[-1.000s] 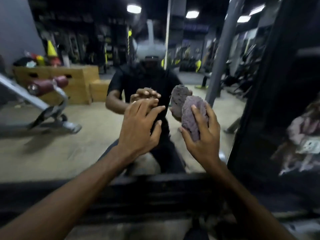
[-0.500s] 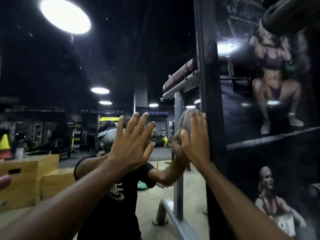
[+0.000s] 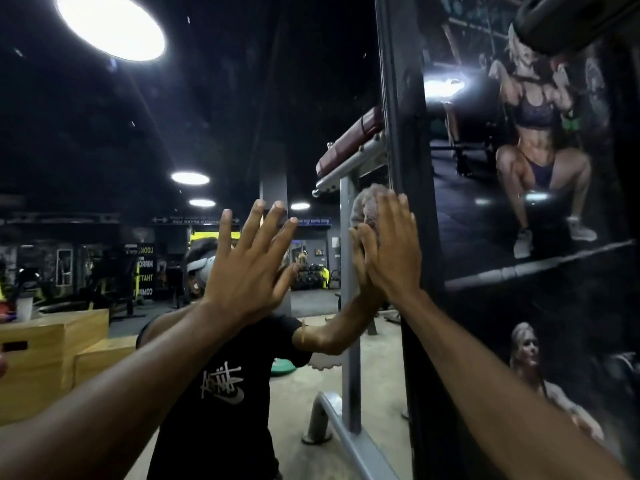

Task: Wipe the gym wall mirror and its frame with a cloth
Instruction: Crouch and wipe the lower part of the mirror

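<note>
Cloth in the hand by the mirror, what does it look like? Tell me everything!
The cloth looks fuzzy and purplish-grey, bunched into a soft lump. The right hand presses it with straight fingers against the mirror, right beside the dark frame. Only its top and left edge show; the hand hides the rest.

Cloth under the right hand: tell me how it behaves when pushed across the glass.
The cloth looks soft and bunched, so it probably folds rather than staying flat. Pressed by the flat right hand against the mirror, it likely slides but could slip free, since the fingers look straight.
</note>
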A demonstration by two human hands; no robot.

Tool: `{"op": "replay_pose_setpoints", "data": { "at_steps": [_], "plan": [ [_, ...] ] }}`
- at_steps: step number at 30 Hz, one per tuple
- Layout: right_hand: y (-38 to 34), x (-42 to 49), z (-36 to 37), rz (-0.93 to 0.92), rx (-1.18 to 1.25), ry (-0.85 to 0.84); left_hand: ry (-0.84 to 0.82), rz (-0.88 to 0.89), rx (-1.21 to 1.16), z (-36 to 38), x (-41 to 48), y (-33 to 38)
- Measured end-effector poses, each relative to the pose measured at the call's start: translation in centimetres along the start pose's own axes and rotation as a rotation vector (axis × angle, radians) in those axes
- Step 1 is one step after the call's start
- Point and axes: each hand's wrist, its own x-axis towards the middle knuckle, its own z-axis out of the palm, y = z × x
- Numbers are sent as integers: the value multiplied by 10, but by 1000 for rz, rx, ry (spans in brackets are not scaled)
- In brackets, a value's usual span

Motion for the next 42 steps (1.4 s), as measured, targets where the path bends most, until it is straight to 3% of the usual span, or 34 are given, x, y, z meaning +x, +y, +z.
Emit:
{"op": "replay_pose_setpoints", "data": {
  "at_steps": [4, 7, 11, 15, 22, 27, 29, 31, 33, 34, 35, 37, 39, 40, 42],
  "plan": [
    [10, -116, 13, 34, -25, 22, -10, 37, -47, 7, -51, 27],
    [17, -185, 14, -121, -108, -27, -15, 52, -40, 15, -88, 37],
    [30, -122, -5, -288, -266, -101, -23, 52, -36, 17, -94, 36],
    [12, -45, -10, -75, -151, -54, -12, 53, -51, 17, -93, 36],
    [4, -167, 9, 151, 165, -13, -31, -1, -70, 5, -104, 16],
    [-85, -102, 20, 475, 280, 115, 0, -170, -61, -21, -102, -63],
    [-131, -93, 26, 309, 260, 97, -4, -181, -54, -27, -97, -86],
    [-152, -106, 33, -133, 201, 54, -3, -167, -36, -27, -97, -94],
    [-122, -101, 26, -522, 158, -23, 3, -158, -31, -23, -99, -95],
    [-100, -89, 17, -594, 119, -35, 4, -154, -31, -22, -100, -95],
    [-77, -74, 11, -535, 93, -32, 3, -155, -33, -21, -99, -95],
    [-52, -36, 1, -105, 122, 88, 8, -158, -47, -21, -98, -96],
    [-76, -3, 4, 304, 192, 227, 12, -161, -63, -22, -100, -97],
    [-103, 6, 8, 391, 211, 240, 8, -154, -65, -23, -100, -98],
    [-153, 4, 18, 312, 226, 221, 12, -153, -65, -24, -101, -102]
  ]
}}
